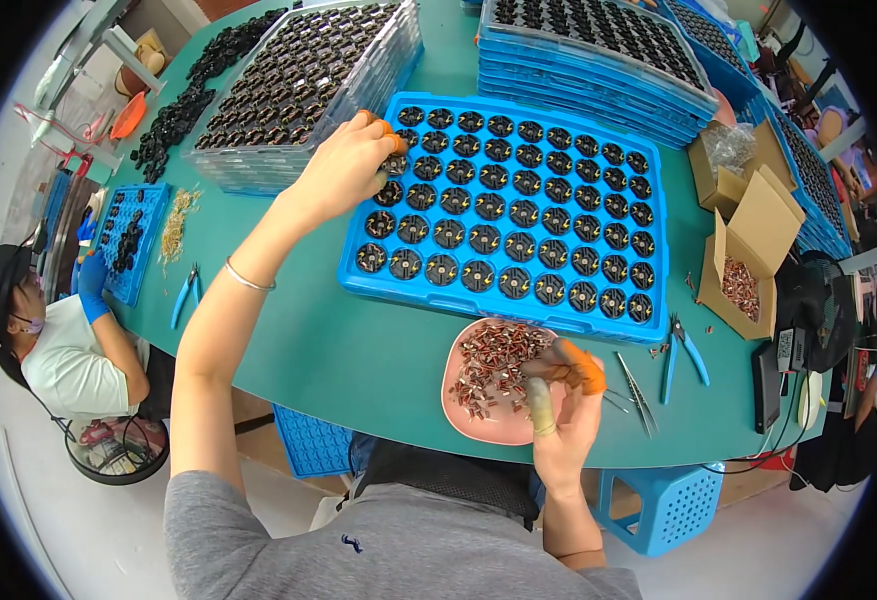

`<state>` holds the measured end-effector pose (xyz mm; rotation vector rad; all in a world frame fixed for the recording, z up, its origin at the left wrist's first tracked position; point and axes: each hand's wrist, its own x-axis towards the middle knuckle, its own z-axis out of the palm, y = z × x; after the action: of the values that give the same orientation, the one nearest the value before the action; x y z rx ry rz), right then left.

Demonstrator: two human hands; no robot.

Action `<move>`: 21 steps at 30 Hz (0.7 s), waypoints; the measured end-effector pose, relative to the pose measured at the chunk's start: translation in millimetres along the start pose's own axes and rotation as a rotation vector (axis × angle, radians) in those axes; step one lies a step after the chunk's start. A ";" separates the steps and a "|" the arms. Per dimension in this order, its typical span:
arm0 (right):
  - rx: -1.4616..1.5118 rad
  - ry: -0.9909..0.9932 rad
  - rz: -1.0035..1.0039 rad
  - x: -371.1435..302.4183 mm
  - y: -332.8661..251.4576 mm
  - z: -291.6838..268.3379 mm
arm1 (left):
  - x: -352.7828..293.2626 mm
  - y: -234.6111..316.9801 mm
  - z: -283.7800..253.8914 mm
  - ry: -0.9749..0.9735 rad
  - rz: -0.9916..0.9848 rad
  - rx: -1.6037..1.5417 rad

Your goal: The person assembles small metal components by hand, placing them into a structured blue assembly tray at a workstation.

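Note:
My left hand [349, 165], an orange finger cot on it, is closed on a round black part [393, 165] at the left edge of a blue tray [504, 310]. Rows of similar round black parts with yellow marks fill the tray's pockets. Over the right side of a pink dish [451, 395] hovers my right hand [567, 415], wearing orange and yellowish finger cots. Motion smears its fingertips, so any grip there is unclear. Small reddish-brown components with metal ends [494, 365] are heaped in the dish.
Tweezers [639, 395] and blue-handled cutters [684, 358] lie right of the dish. An open cardboard box [739, 285] holds more components. Stacked clear trays [304, 90] and blue trays [589, 90] stand behind. At left, a co-worker [79, 365] sits by another blue tray [134, 245].

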<state>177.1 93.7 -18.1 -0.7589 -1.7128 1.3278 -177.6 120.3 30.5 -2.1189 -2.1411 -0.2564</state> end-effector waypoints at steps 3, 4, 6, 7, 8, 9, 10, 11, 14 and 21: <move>-0.108 0.003 -0.003 -2.7 2.3 -9.8 | -0.2 -7.6 4.0 0.021 0.041 -0.080; -0.108 0.003 -0.003 -2.9 2.9 -11.3 | -0.1 -7.8 5.2 0.022 0.041 -0.081; -0.102 0.025 -0.026 -2.6 4.9 -13.1 | 0.5 -4.6 5.3 0.086 0.024 -0.017; -0.101 0.024 -0.029 -2.7 5.6 -14.4 | 0.5 -3.1 4.4 0.088 0.023 -0.016; -0.126 0.015 -0.033 -2.4 6.2 -15.8 | 1.3 -1.8 3.2 0.078 0.013 0.000; -0.152 0.006 -0.037 -2.3 6.6 -16.6 | 2.4 -1.1 1.6 0.068 0.003 0.016; -0.152 0.006 -0.040 -2.6 6.8 -16.9 | 4.0 -1.4 -0.3 0.071 0.003 0.017; -0.180 0.005 -0.039 -4.1 6.4 -17.3 | 4.8 -1.7 -2.4 0.063 -0.030 -0.074; -0.220 0.001 -0.025 -8.9 6.5 -19.8 | 14.0 -7.3 5.3 0.115 -0.076 -0.122; -0.329 0.052 -0.062 -8.6 4.1 -26.2 | 35.8 -8.9 40.7 0.276 -0.055 0.435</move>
<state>204.1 99.8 -21.3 -0.9072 -1.9215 0.9868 -185.5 163.5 -2.4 -1.6780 -1.8895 -0.0713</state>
